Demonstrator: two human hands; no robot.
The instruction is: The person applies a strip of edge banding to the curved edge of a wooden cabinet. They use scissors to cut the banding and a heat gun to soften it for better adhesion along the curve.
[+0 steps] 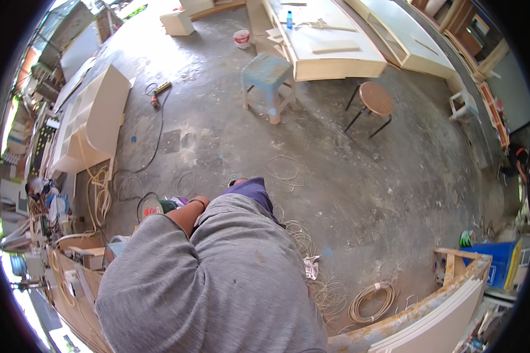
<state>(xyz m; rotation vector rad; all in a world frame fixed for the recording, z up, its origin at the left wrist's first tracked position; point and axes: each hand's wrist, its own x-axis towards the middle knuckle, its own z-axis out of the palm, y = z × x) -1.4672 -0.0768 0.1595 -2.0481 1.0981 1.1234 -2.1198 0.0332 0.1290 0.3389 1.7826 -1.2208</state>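
Note:
My left forearm comes out of a grey sleeve, and a band or crease shows near the wrist. Only a small part of my left hand (200,202) shows against the side of my grey shirt (247,253); its fingers are hidden. Close beside that arm stands a green container (168,206) with a red and white part. Cloth of dark blue-purple (254,191) covers my leg beyond the shirt. My right hand is out of sight, behind my body or outside the picture.
Coiled cable (374,303) and loose strapping (300,235) lie on the floor at right. A blue stool (269,73), a round stool (377,98) and a white-topped workbench (341,44) stand ahead. At left are a shelf unit (91,120) and a corded power tool (155,100).

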